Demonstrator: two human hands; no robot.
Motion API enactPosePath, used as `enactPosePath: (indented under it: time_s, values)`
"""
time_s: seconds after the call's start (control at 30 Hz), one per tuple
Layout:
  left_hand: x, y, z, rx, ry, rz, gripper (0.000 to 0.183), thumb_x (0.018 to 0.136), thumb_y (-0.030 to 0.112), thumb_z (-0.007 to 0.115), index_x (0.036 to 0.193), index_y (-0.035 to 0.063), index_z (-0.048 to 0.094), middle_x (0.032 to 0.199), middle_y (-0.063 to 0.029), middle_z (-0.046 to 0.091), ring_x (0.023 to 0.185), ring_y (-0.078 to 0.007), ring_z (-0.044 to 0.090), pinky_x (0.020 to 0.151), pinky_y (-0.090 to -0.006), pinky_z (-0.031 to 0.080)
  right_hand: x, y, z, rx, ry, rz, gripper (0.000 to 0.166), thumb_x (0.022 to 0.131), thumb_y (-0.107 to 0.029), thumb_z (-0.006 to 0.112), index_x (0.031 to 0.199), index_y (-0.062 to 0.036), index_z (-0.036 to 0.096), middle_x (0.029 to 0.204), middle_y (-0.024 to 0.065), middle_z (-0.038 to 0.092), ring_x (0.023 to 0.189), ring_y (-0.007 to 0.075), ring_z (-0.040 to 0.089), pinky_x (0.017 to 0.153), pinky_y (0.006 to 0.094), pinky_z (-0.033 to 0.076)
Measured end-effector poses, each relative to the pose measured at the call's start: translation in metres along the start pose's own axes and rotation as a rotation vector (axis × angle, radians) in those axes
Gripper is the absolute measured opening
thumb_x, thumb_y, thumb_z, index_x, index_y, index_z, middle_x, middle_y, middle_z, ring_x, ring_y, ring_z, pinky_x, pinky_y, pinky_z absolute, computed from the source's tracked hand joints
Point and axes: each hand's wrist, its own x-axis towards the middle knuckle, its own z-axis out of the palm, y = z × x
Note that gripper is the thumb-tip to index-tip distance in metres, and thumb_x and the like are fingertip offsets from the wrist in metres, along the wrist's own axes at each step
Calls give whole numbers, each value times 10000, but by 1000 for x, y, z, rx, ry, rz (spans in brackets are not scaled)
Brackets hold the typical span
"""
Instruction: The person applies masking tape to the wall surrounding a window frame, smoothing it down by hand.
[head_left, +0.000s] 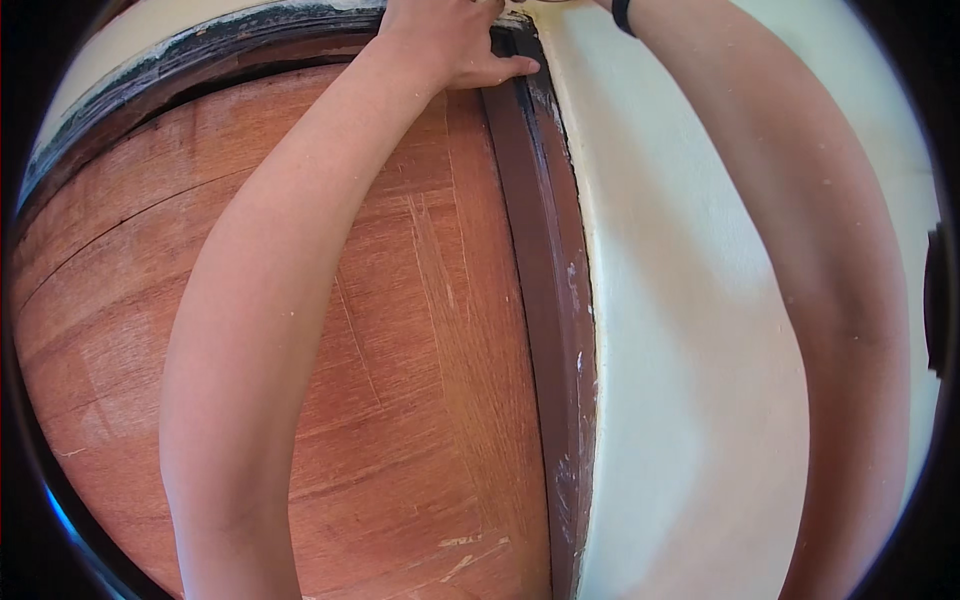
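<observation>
My left hand (457, 45) is up at the top corner of a dark brown door frame (536, 225). Its thumb stretches right and lies over the frame's upright near the corner. The fingers are partly cut off by the picture's upper edge, so whatever they hold is hidden. Below the hand spreads a reddish-brown wooden door (405, 337) with pale scratches and a long dark crack line. My right forearm reaches up in front of the pale wall (675, 420), a black band (622, 16) around its wrist. Beyond that band my right hand is almost wholly outside the picture.
Along the top runs the frame's dark head piece (247, 45), with worn, whitish patches. White smears mark the upright, and a rough yellowish edge separates it from the wall. A dark object (934, 300) shows at the far right rim.
</observation>
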Motion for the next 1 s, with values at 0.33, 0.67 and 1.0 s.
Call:
enactPosePath:
  time_s: [0.33,0.67,1.0]
  values:
    - [-1,6,8,-6,68,-15,1005,935,820,402,1633,99,331,1674,-116,372,1555,-422,277,1250,-689,177,13,24,-4,175,-202,175,444,899,-391,684,1262,-146,756,1269,111,745,1162,280,701,910,480,529]
    - [4,6,7,51,-12,-24,1058,913,855,392,1637,87,321,1685,-101,355,1557,-419,275,1247,-700,171,-8,-5,-2,-119,-26,7,436,907,-410,744,1254,-147,756,1248,83,754,1188,256,691,1034,441,447]
    - [0,8,4,68,5,-36,1026,899,866,413,1640,160,341,1686,-84,357,1556,-423,275,1236,-720,178,-7,-12,2,-135,-29,1,434,899,-420,768,1226,-134,762,1211,89,760,1154,253,697,1027,438,449]
